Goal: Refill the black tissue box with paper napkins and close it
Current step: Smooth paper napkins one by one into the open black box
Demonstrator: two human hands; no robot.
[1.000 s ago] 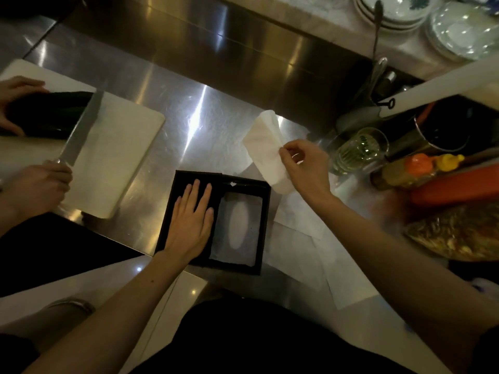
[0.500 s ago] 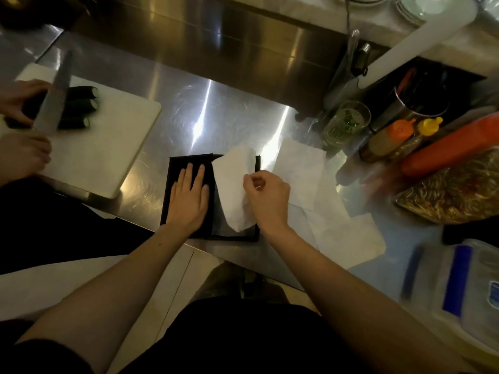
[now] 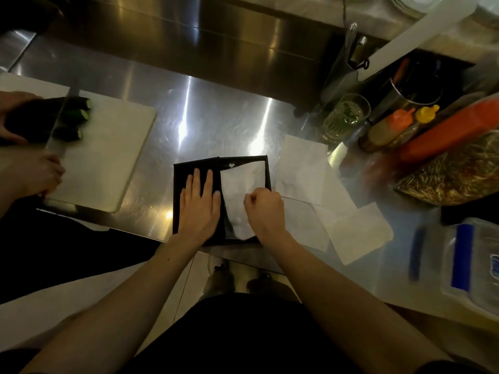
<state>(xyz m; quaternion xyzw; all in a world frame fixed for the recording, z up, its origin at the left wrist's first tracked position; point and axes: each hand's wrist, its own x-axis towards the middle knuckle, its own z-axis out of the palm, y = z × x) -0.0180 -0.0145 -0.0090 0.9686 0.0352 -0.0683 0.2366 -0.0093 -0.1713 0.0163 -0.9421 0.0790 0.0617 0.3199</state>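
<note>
The black tissue box [image 3: 180,184] lies open and flat near the front edge of the steel counter. My left hand [image 3: 199,206] rests palm down on its left half, fingers spread. My right hand [image 3: 266,210] pinches a white paper napkin [image 3: 240,190] and holds it down in the box's right half. More loose napkins [image 3: 305,171] lie spread on the counter just right of the box, one [image 3: 359,236] nearer the front edge.
Another person's hands [image 3: 40,174] cut cucumber [image 3: 73,114] with a knife on a white cutting board [image 3: 105,157] at left. At right stand a glass [image 3: 345,114], sauce bottles [image 3: 391,125], a bag of food [image 3: 453,174] and a plastic container [image 3: 475,260].
My right hand brought the napkin from above the counter down into the box's right half. My left hand stayed flat on the left half. The view shifted.
</note>
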